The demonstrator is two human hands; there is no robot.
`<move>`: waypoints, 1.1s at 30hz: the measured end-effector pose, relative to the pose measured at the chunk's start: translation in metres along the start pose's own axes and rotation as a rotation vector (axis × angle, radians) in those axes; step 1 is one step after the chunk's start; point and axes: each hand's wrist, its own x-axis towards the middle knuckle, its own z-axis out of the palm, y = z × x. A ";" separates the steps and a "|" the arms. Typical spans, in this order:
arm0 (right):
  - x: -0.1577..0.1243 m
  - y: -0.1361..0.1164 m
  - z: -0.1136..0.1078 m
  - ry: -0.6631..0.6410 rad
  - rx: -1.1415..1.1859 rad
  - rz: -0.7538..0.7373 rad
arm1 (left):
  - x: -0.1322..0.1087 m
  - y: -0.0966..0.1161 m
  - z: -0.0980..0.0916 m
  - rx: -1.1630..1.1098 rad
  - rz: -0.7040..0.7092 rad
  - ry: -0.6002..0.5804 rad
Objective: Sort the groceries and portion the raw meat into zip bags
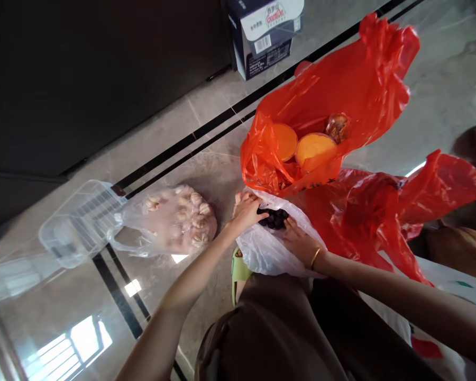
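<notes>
Two hands at one white bag

Four bags stand or lie on the floor (206,111).

1. White bag (262,254): it sits directly in front of the person's knees with its mouth open. Dark, round fruit (273,218) shows in the opening.
2. Red bag (353,79): just behind the white bag and touching it, with its mouth gaping. It holds two orange-topped tubs (315,148) side by side and a brownish packet (337,127) beside them.
3. Second red bag (365,217): to the right, crumpled, contents hidden.
4. Clear bag (130,227): to the left, apart from the white bag, holding garlic (190,217). Its neck touches a clear basket (79,222).

A box (264,37) stands further back by the dark wall.

Left hand (246,211): the arm is stretched forward and the fingers are curled over the far-left rim of the white bag, closed on the plastic.

Right hand (300,244): it wears a bangle (315,257) at the wrist and lies palm down on the near-right rim, fingertips at the fruit. Whether its fingers pinch the plastic or merely rest on it cannot be told.
</notes>
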 end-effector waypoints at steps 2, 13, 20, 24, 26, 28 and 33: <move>0.001 -0.001 -0.009 -0.040 0.001 0.027 | 0.000 0.001 0.000 0.009 -0.016 -0.005; 0.021 0.030 -0.084 0.047 0.154 0.251 | -0.034 -0.018 -0.016 0.219 0.093 -0.075; 0.050 0.054 -0.080 0.070 0.232 0.287 | -0.043 -0.045 -0.007 0.082 -0.055 -0.064; 0.066 0.053 -0.083 0.156 0.295 0.244 | -0.029 -0.053 -0.002 -0.017 -0.083 0.010; 0.073 0.053 -0.089 0.190 0.308 0.283 | -0.023 -0.051 0.001 -0.040 -0.072 0.067; 0.077 0.055 -0.095 0.205 0.338 0.331 | -0.019 -0.046 0.004 -0.047 -0.039 0.107; 0.082 0.057 -0.102 0.212 0.381 0.393 | -0.012 -0.037 0.005 0.022 0.004 0.165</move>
